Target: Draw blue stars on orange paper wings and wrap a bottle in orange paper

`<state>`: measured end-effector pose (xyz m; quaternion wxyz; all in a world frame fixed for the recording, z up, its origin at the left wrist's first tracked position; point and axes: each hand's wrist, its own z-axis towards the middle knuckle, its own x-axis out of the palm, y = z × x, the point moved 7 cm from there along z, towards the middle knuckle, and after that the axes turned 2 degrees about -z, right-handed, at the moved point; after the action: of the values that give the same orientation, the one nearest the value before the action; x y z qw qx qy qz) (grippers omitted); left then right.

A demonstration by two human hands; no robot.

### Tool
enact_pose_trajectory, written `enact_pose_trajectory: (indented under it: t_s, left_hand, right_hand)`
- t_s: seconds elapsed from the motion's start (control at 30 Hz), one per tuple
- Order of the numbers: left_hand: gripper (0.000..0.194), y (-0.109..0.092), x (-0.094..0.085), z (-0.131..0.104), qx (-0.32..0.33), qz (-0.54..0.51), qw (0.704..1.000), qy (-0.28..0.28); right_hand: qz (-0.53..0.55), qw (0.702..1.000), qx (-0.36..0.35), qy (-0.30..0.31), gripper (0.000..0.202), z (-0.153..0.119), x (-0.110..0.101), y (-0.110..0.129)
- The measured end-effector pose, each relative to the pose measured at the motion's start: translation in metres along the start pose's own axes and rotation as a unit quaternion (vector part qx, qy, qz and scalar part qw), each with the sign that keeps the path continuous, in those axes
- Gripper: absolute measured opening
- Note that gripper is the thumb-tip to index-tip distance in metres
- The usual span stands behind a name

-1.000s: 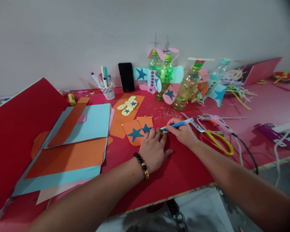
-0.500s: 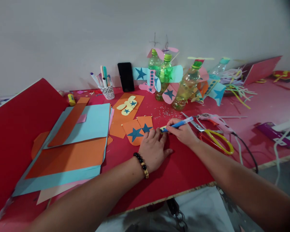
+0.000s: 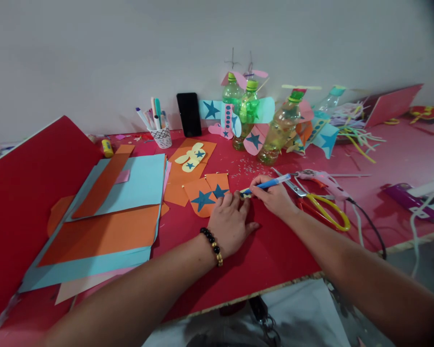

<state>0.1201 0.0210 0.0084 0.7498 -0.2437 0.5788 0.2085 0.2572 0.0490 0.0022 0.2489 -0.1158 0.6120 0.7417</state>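
My right hand [image 3: 271,196] grips a blue marker pen [image 3: 273,181], its tip down at a small yellow paper piece [image 3: 245,193] that has dark marks on it. Flat on the red tabletop, my left hand [image 3: 230,222] presses with its fingertips at the left end of that piece, which they partly hide. Beside those fingers lie two orange paper cutouts [image 3: 197,187] bearing dark blue stars. Farther back, pale yellow cutouts [image 3: 190,157] with stars rest on an orange sheet [image 3: 210,150].
Scissors [image 3: 327,209] and a pink glue gun [image 3: 323,180] lie right of my right hand. Behind stand plastic bottles [image 3: 275,137] with paper wings, a black phone [image 3: 188,114] and a pen cup [image 3: 161,138]. Stacked coloured paper [image 3: 104,236] is at left.
The pen and my right hand have shifted very slightly, baring a bit more of the yellow paper piece. My left hand stays in place.
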Motion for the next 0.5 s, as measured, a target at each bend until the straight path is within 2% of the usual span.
enact_pose_trajectory:
  t_s: [0.17,0.5]
  left_hand:
    - [0.062,0.0000,0.0004,-0.0003,0.001,-0.001,1.000,-0.003]
    - [0.064,0.0006,0.0004,-0.0007,0.000,0.001,1.000,-0.006]
  right_hand:
    - [0.001,1.000,-0.022,0.018,0.013,0.0005,0.0026,0.0036]
    - [0.015,0.999,-0.012,0.037,0.015,-0.0001,0.0049,0.0060]
